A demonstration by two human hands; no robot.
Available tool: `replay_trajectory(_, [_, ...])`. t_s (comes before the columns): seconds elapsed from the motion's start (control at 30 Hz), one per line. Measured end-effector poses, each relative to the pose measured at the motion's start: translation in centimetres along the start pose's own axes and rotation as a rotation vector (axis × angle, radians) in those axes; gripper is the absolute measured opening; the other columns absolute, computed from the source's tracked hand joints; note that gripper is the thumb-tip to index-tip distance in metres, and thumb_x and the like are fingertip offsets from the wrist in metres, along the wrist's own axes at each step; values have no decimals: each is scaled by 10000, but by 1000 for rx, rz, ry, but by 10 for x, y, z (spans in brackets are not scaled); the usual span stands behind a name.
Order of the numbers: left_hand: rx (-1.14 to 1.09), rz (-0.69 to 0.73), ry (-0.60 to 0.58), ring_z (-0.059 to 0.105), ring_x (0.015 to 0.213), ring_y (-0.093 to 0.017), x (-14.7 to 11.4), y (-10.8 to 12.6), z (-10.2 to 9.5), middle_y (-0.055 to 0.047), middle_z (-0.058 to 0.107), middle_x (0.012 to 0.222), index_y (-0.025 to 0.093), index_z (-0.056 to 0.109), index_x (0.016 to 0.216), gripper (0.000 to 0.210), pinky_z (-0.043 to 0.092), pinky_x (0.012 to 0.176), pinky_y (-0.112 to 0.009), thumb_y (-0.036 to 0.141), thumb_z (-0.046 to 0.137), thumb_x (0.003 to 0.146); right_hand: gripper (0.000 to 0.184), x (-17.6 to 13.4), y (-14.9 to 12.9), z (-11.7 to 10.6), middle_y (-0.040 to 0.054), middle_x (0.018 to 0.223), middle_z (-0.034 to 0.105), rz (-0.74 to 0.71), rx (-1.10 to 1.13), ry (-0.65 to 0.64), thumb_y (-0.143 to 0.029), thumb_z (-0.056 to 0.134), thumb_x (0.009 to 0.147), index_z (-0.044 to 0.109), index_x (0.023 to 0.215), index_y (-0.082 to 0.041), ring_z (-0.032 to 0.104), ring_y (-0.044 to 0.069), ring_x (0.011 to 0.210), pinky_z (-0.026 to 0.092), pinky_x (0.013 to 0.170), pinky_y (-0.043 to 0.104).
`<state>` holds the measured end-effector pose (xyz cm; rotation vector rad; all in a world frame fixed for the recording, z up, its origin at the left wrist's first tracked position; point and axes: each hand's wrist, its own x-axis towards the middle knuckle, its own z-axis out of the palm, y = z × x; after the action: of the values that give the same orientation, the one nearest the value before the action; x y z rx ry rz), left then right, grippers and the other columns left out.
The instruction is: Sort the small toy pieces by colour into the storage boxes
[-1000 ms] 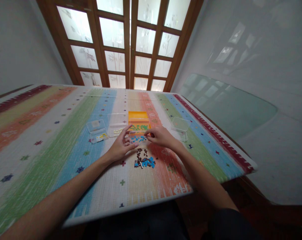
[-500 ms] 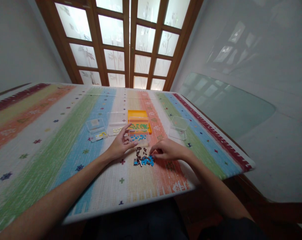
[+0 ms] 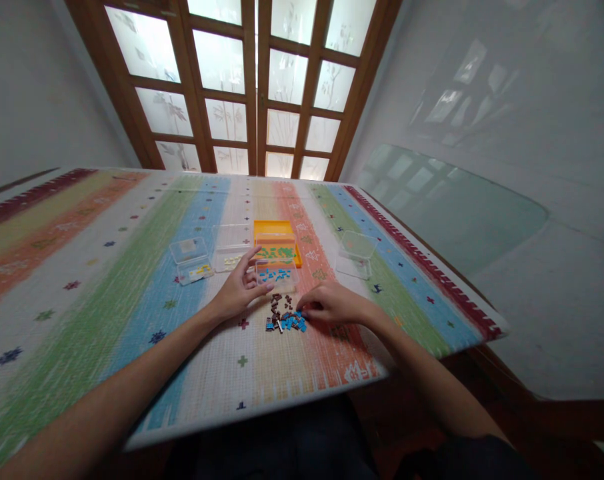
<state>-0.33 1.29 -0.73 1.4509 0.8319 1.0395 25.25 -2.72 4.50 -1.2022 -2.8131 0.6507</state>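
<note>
My left hand [image 3: 240,288] rests at the left side of a clear plastic box [image 3: 277,285] with small blue pieces in it. Its fingers are apart and curved around that side, with nothing held. My right hand [image 3: 329,301] is at the right edge of a loose pile of small blue pieces [image 3: 295,322] and brown pieces [image 3: 276,308]. Thumb and forefinger are pinched together at the pile; whatever lies between the tips is too small to make out. A thin white piece [image 3: 281,326] lies among the pile.
Behind the blue pieces' box stands an orange box [image 3: 274,228] holding green pieces [image 3: 279,253]. To the left are clear boxes with pale pieces [image 3: 232,261] and yellow pieces [image 3: 202,270]. An open clear box [image 3: 353,267] stands at the right on the striped tablecloth [image 3: 202,373].
My right hand has shifted very slightly left at the pile's edge, still pinched. The left hand keeps its place by the box. The whole view has moved a little.
</note>
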Motion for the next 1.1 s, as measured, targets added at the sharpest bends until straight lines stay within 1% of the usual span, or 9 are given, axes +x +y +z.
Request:
replay_trajectory(0.13, [5,-6,4,682,1004,-236,0,1,0,-129,511,1392,306,394,1519,910,578,961,-520,284,862,738,214,-1,-2,-1,81,902,789,5,5,5,-155,620,917,785,1053,-153,675,158,781,455,733,252])
replay_trajectory(0.27, [11,4,-5,672,991,-222,0,2,0,-129,529,1372,299,388,1524,911,588,939,-496,280,858,743,174,-1,-3,0,33,787,736,24,34,31,-165,623,906,768,1002,-160,586,129,660,404,656,239])
replay_trajectory(0.37, [6,0,-7,671,983,-215,-1,3,1,-126,530,1372,296,393,1521,901,589,937,-488,282,854,746,153,-1,-2,0,10,747,701,38,74,40,-147,624,880,757,954,-166,550,118,626,386,633,233])
replay_trajectory(0.5, [-4,8,0,680,962,-212,-1,3,1,-124,538,1363,303,410,1518,900,598,919,-478,276,861,740,156,0,0,0,21,774,715,40,90,31,-144,630,867,761,952,-159,574,126,655,391,646,236])
replay_trajectory(0.63, [17,16,5,681,931,-200,0,1,0,-130,555,1366,297,409,1524,901,588,943,-492,265,858,744,183,-1,1,-1,30,781,732,41,78,33,-161,636,878,781,989,-159,591,129,660,404,661,240])
replay_trajectory(0.77, [18,9,10,682,966,-226,0,1,0,-129,554,1373,300,408,1521,908,586,945,-511,285,865,736,225,-1,0,-2,26,768,739,25,56,30,-165,634,877,787,1041,-165,578,122,622,399,643,239])
replay_trajectory(0.87, [14,-1,14,679,990,-242,0,2,1,-131,553,1360,293,404,1522,916,591,934,-508,293,868,732,254,1,-2,-3,36,809,762,-6,52,33,-149,627,872,788,1068,-169,611,126,656,415,666,238])
replay_trajectory(0.97, [14,-7,9,679,995,-235,-1,4,2,-132,544,1365,288,388,1529,924,588,946,-507,291,863,736,255,5,-5,-2,47,822,776,-25,46,22,-132,627,870,793,1060,-167,646,138,696,432,688,241])
replay_trajectory(1.1, [13,4,7,685,989,-232,-1,4,2,-128,543,1377,303,406,1518,898,582,963,-527,291,863,745,230,9,-9,-2,69,867,793,-12,32,9,-120,629,873,797,1024,-165,677,155,742,450,717,252])
